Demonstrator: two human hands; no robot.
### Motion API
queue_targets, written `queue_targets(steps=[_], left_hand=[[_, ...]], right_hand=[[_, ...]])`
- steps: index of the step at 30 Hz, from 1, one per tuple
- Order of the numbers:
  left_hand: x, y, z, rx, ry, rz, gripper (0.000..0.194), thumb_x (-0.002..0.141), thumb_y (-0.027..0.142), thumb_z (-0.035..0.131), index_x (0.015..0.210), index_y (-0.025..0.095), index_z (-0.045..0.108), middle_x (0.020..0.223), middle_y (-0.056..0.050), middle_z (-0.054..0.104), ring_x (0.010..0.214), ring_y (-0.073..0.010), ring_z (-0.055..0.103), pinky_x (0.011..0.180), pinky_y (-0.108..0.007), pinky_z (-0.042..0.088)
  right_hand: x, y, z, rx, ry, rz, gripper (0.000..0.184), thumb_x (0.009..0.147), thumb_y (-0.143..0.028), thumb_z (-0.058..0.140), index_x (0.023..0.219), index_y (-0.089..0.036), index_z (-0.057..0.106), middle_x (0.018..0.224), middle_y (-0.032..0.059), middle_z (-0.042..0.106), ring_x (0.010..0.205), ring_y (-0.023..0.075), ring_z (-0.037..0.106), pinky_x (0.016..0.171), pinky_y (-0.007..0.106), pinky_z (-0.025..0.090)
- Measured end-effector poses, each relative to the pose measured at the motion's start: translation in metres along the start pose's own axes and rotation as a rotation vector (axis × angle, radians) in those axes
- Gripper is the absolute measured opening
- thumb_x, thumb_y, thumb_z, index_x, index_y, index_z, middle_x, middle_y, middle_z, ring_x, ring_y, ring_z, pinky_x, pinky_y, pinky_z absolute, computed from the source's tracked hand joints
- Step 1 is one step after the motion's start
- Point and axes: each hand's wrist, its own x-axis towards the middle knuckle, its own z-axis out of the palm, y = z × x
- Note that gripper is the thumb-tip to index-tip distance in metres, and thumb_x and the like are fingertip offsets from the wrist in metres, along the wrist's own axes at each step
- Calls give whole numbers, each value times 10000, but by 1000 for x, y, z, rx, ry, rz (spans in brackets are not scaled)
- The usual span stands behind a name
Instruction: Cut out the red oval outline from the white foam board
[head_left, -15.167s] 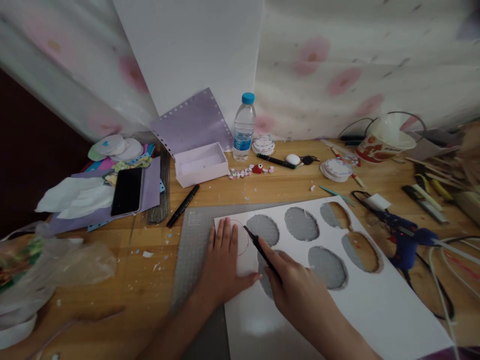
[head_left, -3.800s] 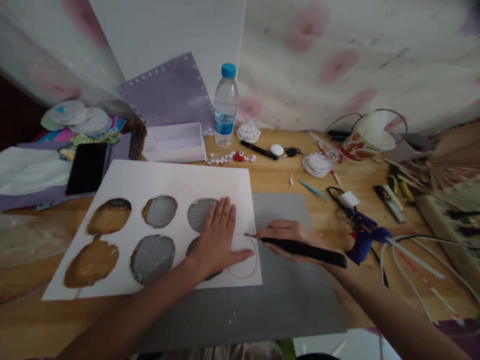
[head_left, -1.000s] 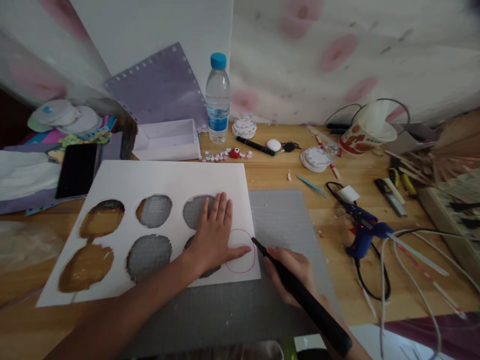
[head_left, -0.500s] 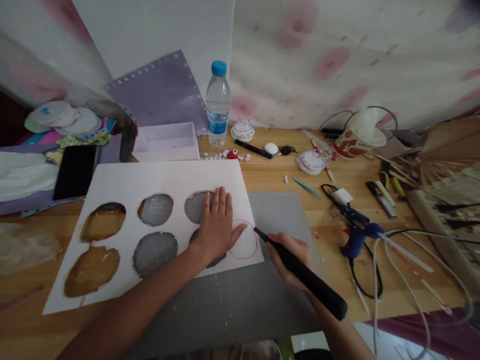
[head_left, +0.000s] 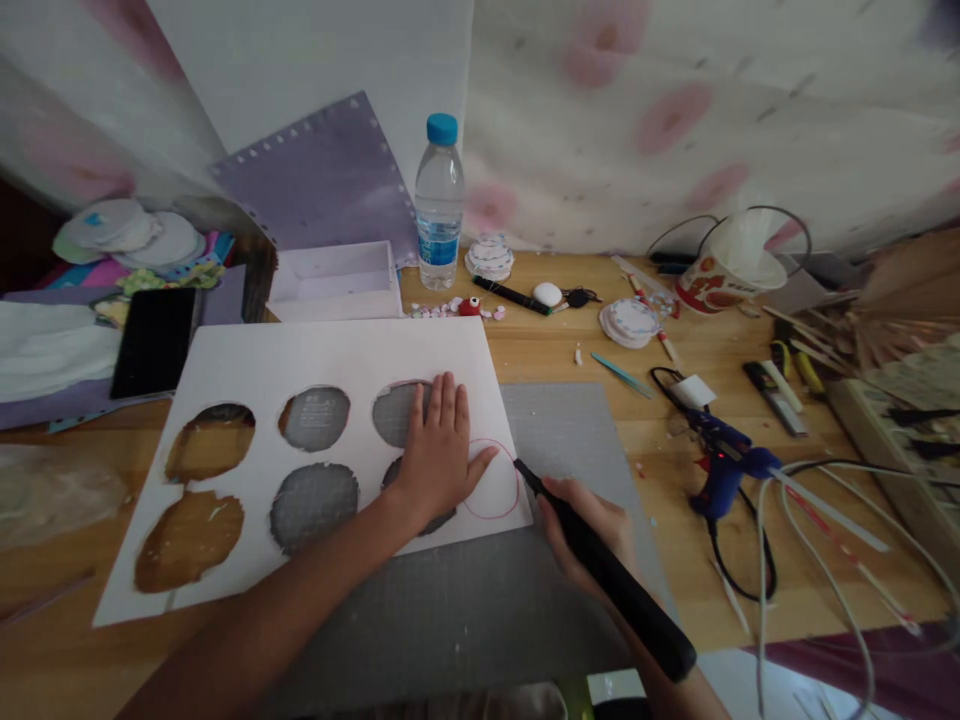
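My left hand (head_left: 439, 455) lies flat on a white board (head_left: 409, 350), fingers stretched out, partly covering two of its round cut-out holes. Just right of its thumb, a red circle outline (head_left: 491, 505) is drawn on the board. My right hand (head_left: 596, 520) is wrapped round a long black pen-shaped tool (head_left: 622, 585) with a thick handle. The tool's narrow tip meets the circle's right edge, close to the board's edge. Whether the tip has a blade is too small to tell. Beneath the board's right part is a grey cutting mat (head_left: 562, 430).
A water bottle (head_left: 439, 205) stands behind the board beside a white open box (head_left: 337, 285). To the right lie a blue glue gun (head_left: 720, 470) with looping cables, tweezers (head_left: 621, 374) and a paper tub (head_left: 727, 280). A phone (head_left: 155, 340) rests at left.
The whole view has shifted slightly. My left hand stays pressed on the board, and the tool's tip remains at the right side of the red circle, with barely any movement.
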Motion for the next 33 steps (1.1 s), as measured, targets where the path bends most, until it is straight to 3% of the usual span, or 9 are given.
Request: queue_targets(steps=[9,16,33], left_hand=[[-1,0,2,1,-1,-6,832,924,589,287,1449,-56,256,1538,-285,122,1453,-363,60,1165,-547,17],[0,1,2,4,-2,-14,835,921,588,295,1448,-57,255,1536,-293,115,1452,-367,58,1161,-552,16],[-1,0,3,-3,12,-6,829,922,587,296,1451,-50,255,1541,-279,119,1454,-361,58,1163,-563,28]], right_hand=[[-7,-12,7,-33,98,55,75,855,-177,568,922,-206,583,603,-25,593,444,103,561,435,195,447],[-10,-21,15,-46,211,192,27,856,-214,574,880,-209,586,631,-8,646,470,128,601,450,199,486],[-30,-35,26,-151,246,202,98,864,-212,573,949,-178,608,701,19,690,531,130,656,506,179,494]])
